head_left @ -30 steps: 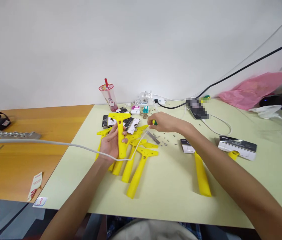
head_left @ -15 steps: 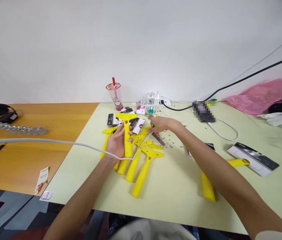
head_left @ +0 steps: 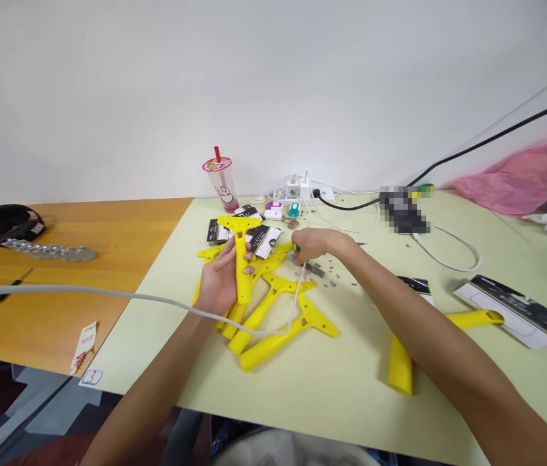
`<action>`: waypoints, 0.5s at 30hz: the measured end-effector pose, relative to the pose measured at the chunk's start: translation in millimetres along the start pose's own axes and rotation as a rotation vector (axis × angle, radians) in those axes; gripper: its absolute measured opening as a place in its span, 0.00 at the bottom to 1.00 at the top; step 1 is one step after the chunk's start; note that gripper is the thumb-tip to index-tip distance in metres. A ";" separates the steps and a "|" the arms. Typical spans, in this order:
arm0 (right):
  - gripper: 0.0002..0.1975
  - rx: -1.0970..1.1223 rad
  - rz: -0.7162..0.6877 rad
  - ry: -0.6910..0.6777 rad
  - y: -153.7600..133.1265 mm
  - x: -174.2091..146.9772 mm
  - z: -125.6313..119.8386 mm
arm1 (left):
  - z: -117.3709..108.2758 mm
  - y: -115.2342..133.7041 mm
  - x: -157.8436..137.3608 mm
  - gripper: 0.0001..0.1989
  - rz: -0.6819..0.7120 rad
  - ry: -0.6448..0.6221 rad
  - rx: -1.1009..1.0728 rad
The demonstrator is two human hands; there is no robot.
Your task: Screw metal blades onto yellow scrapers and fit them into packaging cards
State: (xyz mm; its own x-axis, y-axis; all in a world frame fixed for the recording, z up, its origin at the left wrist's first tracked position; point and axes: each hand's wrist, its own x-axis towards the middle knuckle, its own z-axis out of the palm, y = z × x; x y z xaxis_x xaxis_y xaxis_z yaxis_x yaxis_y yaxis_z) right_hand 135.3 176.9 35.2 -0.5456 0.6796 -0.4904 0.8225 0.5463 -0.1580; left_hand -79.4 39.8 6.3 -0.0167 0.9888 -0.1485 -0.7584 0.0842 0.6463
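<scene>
My left hand [head_left: 219,279] is closed round the handle of a yellow scraper [head_left: 243,265], held upright with its wide head at the top. My right hand [head_left: 312,243] is curled, and a green end shows at its fingers. A thin dark shaft [head_left: 361,244] sticks out past the wrist, so it looks like a screwdriver, mostly hidden in the palm. Beneath the right fingertips lies a flat metal blade [head_left: 312,268]; whether they grip it is unclear. Small screws [head_left: 332,283] are scattered beside it. Several yellow scraper handles [head_left: 273,340] lie below the hands, with a white cable across them.
Behind the hands are black-and-white packages [head_left: 266,241], a drink cup [head_left: 223,184] and a power strip [head_left: 329,194]. To the right lie a phone [head_left: 403,213], another yellow scraper [head_left: 400,366], a card package [head_left: 516,310] and a pink bag [head_left: 520,175]. An orange table adjoins on the left.
The nearest loose yellow scraper has swung round and its head now points further right. The metal blade lies at a flatter angle under my right fingers. The cable over the scrapers has shifted right.
</scene>
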 end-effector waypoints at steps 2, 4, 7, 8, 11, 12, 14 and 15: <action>0.18 0.010 -0.014 -0.001 1.1 0.4 0.3 | -0.2 0.2 -0.1 0.18 -0.004 -0.009 0.005; 0.17 0.031 -0.033 -0.007 4.0 1.1 -0.1 | 0.4 0.5 -0.3 0.18 -0.005 -0.011 0.010; 0.15 0.065 -0.078 0.020 10.0 1.8 -2.8 | 3.3 1.1 -0.8 0.19 0.000 0.009 0.014; 0.14 0.075 -0.098 0.045 11.6 1.5 -4.0 | 4.5 1.3 -1.0 0.20 0.002 0.017 0.015; 0.10 0.085 -0.137 0.155 11.2 -1.8 -7.8 | 7.2 1.8 -1.5 0.19 -0.003 0.033 0.010; 0.10 0.080 -0.134 0.199 8.9 -3.5 -8.7 | 7.5 1.9 -1.6 0.19 -0.006 0.034 0.005; 0.10 0.060 -0.105 0.286 0.9 -7.5 -9.8 | 7.1 1.8 -1.5 0.18 -0.011 0.030 -0.009; 0.11 0.046 -0.087 0.323 -4.4 -9.3 -9.9 | 6.6 1.7 -1.5 0.17 -0.012 0.026 -0.015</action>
State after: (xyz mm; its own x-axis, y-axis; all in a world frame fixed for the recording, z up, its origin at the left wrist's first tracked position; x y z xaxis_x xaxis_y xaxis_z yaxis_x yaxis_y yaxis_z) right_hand 135.1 173.0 49.0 -0.6306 0.7554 -0.1780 0.7731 0.5914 -0.2292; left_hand -76.4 39.3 12.5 -0.0244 0.9841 -0.1762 -0.7687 0.0942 0.6327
